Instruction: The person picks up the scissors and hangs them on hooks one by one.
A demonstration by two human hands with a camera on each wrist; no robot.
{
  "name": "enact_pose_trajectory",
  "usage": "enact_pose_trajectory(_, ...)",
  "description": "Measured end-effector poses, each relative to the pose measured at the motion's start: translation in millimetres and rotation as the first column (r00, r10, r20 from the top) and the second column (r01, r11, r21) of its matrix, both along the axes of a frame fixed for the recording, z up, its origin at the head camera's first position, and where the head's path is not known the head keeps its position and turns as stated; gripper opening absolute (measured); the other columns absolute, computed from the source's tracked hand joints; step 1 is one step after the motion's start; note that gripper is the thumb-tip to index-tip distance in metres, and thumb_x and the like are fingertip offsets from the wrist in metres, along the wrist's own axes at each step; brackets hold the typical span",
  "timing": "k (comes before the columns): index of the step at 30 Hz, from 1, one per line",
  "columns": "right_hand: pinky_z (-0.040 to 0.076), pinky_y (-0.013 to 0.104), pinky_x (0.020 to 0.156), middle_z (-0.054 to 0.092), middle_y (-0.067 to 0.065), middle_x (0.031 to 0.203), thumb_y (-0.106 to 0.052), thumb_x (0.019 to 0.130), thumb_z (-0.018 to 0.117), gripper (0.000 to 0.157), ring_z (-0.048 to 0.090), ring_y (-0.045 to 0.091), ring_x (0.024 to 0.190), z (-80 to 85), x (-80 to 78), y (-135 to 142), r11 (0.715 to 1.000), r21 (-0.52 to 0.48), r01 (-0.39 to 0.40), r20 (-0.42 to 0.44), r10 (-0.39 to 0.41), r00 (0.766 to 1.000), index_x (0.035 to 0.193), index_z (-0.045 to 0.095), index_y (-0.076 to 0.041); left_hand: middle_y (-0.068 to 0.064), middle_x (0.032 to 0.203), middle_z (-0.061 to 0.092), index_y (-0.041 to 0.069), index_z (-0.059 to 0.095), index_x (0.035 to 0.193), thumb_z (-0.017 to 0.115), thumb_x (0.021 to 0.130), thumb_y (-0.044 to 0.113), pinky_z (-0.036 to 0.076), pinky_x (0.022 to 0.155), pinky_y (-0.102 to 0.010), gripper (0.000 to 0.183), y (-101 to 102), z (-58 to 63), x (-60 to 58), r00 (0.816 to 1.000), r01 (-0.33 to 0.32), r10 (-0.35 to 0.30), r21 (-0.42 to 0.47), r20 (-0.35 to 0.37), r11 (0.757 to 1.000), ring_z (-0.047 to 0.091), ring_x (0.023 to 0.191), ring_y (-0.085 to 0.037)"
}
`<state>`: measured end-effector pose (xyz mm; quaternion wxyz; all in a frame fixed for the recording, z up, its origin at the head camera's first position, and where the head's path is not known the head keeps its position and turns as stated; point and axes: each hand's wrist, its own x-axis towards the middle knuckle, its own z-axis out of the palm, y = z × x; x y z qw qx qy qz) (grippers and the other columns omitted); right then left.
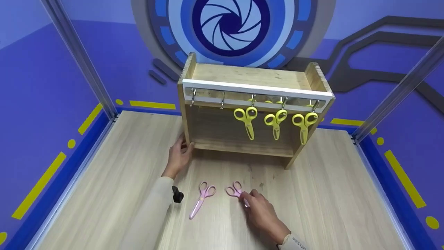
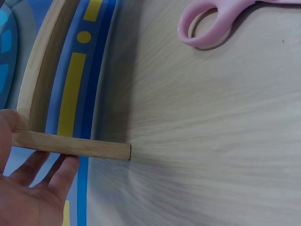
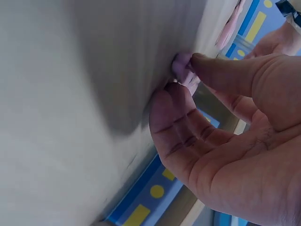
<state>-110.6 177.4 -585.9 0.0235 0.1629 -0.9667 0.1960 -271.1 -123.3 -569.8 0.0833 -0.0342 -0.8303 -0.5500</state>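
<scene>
My left hand (image 1: 178, 156) grips the lower left side of a wooden shelf (image 1: 242, 151). In the left wrist view, thumb and fingers (image 2: 64, 176) lie on opposite sides of its panel (image 2: 80, 146). On the table before the shelf, my right hand (image 1: 262, 211) pinches a pair of pink scissors (image 1: 238, 193) by the blade end, handles towards the shelf. The right wrist view shows the scissors' pink tip (image 3: 181, 66) between thumb and fingers; the rest is hidden. A second pair of pink scissors (image 1: 201, 198) lies flat between the hands, handles also towards the shelf.
Three pairs of yellow scissors (image 1: 249, 121) hang from the right-hand hooks on the shelf's white-edged front rail (image 1: 256, 86). The two left hooks (image 1: 222, 100) carry nothing. Blue panels (image 1: 104, 52) with metal posts (image 1: 81, 57) enclose the table.
</scene>
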Motion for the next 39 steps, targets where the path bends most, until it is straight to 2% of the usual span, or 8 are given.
enact_pose_trajectory(6,0.054,0.04,0.054,0.06,0.003,0.085,0.006,0.089,0.07,0.025,0.062,0.023,0.073,-0.5,-6.2,13,0.999,0.025,0.03,-0.066,-0.029,0.997,0.103,0.072,-0.014,-0.023,0.142,0.057,0.006,0.037,0.157,0.061,0.105,0.02,0.055,0.102,-0.044,0.059,1,-0.3,0.1,1.0,-0.004,0.004,-0.015,0.003,1.0,0.06,0.127,-0.034)
enact_pose_trajectory(14,0.056,0.045,0.057,0.063,0.007,0.082,0.011,0.082,0.072,0.022,0.064,0.027,0.073,-3.6,-13.7,21,0.997,0.044,0.067,-0.115,-0.061,0.991,0.09,0.071,-0.009,-0.024,0.143,0.056,0.005,0.034,0.159,0.06,0.105,0.019,0.054,0.103,-0.043,0.061,2,-1.5,-0.7,1.0,0.003,-0.003,-0.007,-0.008,1.0,0.06,0.127,-0.034)
enact_pose_trajectory(20,0.054,0.042,0.055,0.059,0.003,0.079,0.008,0.082,0.077,0.018,0.061,0.022,0.07,-2.3,-18.0,23,0.998,0.012,0.067,-0.072,-0.066,0.995,0.088,0.072,-0.008,-0.023,0.143,0.056,0.006,0.034,0.16,0.061,0.105,0.02,0.054,0.102,-0.043,0.062,1,-1.6,-1.0,1.0,-0.004,0.004,-0.008,0.0,1.0,0.06,0.127,-0.034)
enact_pose_trajectory(25,0.052,0.038,0.055,0.056,0.001,0.078,0.007,0.082,0.078,0.016,0.057,0.017,0.067,-2.0,-19.8,21,0.995,-0.002,0.1,-0.052,-0.1,0.994,0.088,0.073,-0.007,-0.023,0.143,0.057,0.007,0.034,0.16,0.061,0.105,0.02,0.055,0.102,-0.044,0.062,0,-1.1,-0.4,1.0,-0.004,0.004,-0.006,-0.005,1.0,0.06,0.127,-0.034)
enact_pose_trajectory(32,0.052,0.035,0.056,0.061,-0.001,0.076,0.003,0.085,0.079,0.012,0.055,0.012,0.065,-4.0,-21.6,18,0.99,-0.001,0.141,-0.018,-0.141,0.99,0.086,0.074,-0.008,-0.024,0.141,0.057,0.006,0.036,0.159,0.062,0.104,0.018,0.056,0.099,-0.045,0.061,-2,-2.6,1.2,1.0,-0.011,0.011,0.01,-0.003,1.0,0.063,0.123,-0.036)
enact_pose_trajectory(39,0.049,0.035,0.054,0.059,-0.002,0.075,0.001,0.085,0.08,0.013,0.052,0.011,0.064,-2.1,-22.6,18,0.989,-0.005,0.15,-0.027,-0.15,0.988,0.085,0.073,-0.009,-0.023,0.143,0.057,0.006,0.036,0.159,0.061,0.105,0.019,0.055,0.101,-0.044,0.06,-1,-1.1,0.3,1.0,0.009,-0.009,0.009,-0.026,1.0,0.06,0.127,-0.034)
